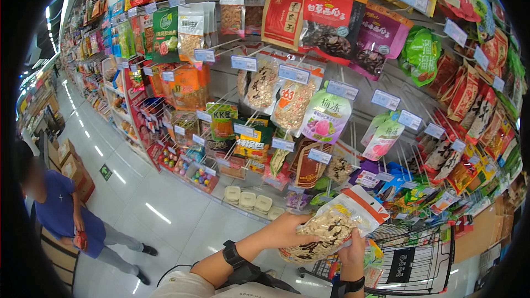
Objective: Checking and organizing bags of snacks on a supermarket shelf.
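Note:
A clear plastic bag of pale seeds or nuts (325, 229), with a white and orange top edge and a round hang hole, is held in front of the body by both hands. My left hand (290, 231) grips its left side, the thumb lying across the front. On the lower right side, my right hand (352, 248) holds the bag with its thumb up along the edge. Both wrists wear black bands. Above the bag, similar clear bags (295, 101) hang on the rack's hooks. The fingers behind the bag are hidden.
A wire shopping cart (422, 248) with packets in it stands at the lower right. Hooks with price tags and snack packets (331, 20) fill the rack ahead. White lidded tubs (247, 200) line its bottom shelf. At the left, a person in a blue shirt (62, 207) stands near cardboard boxes (72, 169).

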`<state>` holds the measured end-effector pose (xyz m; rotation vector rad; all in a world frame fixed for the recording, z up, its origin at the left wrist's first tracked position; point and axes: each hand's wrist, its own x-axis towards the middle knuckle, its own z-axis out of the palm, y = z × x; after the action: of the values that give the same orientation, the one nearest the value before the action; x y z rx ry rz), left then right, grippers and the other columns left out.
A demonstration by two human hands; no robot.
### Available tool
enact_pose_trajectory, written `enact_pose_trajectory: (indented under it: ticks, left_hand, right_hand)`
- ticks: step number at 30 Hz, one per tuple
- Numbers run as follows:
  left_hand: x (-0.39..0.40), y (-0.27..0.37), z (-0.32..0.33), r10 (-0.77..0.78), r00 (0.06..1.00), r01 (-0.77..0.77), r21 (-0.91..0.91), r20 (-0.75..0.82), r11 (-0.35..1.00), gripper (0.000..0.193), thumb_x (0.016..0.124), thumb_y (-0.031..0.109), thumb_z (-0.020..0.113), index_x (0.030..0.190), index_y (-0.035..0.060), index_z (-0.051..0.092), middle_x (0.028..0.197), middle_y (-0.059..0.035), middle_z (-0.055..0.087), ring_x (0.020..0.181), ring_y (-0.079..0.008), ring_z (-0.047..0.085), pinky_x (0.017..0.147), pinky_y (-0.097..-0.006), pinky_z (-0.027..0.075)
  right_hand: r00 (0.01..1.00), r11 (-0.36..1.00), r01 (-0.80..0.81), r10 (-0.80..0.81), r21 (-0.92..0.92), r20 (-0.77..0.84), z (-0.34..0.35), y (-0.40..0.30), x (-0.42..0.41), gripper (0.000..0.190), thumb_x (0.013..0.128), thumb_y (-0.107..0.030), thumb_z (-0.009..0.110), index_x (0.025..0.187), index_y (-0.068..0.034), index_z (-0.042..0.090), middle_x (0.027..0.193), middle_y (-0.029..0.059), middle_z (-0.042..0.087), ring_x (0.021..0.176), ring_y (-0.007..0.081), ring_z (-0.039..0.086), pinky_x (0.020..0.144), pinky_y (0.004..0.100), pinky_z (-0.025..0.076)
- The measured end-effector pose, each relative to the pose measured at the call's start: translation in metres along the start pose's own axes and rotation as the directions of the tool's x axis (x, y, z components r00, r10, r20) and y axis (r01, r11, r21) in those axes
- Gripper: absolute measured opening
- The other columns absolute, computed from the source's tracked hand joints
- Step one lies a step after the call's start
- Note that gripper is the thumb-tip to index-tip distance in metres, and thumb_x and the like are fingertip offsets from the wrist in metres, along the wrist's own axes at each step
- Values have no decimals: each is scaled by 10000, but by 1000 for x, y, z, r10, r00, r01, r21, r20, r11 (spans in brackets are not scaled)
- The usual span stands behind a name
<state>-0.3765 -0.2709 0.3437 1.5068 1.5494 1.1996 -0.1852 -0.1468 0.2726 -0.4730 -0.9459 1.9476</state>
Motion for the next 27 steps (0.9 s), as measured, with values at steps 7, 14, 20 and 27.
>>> enact_pose_trajectory:
  ticks: [7, 14, 20, 27]
  left_hand:
    - [-8, -22, -2, -155, 987, 158, 74, -48, 985, 423, 767, 342, 662, 1042, 27, 599, 897, -164, 649, 805, -263, 638, 727, -327, 480]
    - [2, -44, -27, -182, 939, 36, -445, -290, 895, 278, 862, 246, 594, 978, -3, 625, 861, -48, 656, 772, -85, 571, 680, -264, 465]
    - [19, -58, -72, -238, 845, -21, -474, -479, 880, 249, 860, 232, 599, 948, 3, 640, 850, -22, 646, 759, -81, 565, 689, -244, 453]
    - [46, -76, -190, -354, 746, -194, -691, -565, 696, 218, 857, 211, 602, 940, 11, 625, 880, -36, 645, 762, -86, 573, 681, -241, 453]
  right_hand:
    - [988, 993, -119, 116, -20, -105, 10, 22, 7, 431, 848, -74, 561, 1239, -10, 389, 1185, 112, 509, 1038, 218, 526, 882, 354, 426]
    - [987, 952, -158, 142, -263, -79, 36, 33, 20, 423, 816, -62, 616, 1198, -5, 443, 1153, 84, 533, 1023, 182, 516, 879, 317, 397]
    - [982, 937, -164, 185, -309, 38, 78, 57, 42, 469, 800, -71, 639, 1210, 2, 423, 1133, 78, 532, 1023, 166, 507, 886, 309, 390]
    - [873, 709, 349, -7, -613, 488, 150, 89, 115, 691, 715, -86, 707, 1287, -9, 327, 1201, 86, 480, 1104, 194, 456, 948, 321, 345]
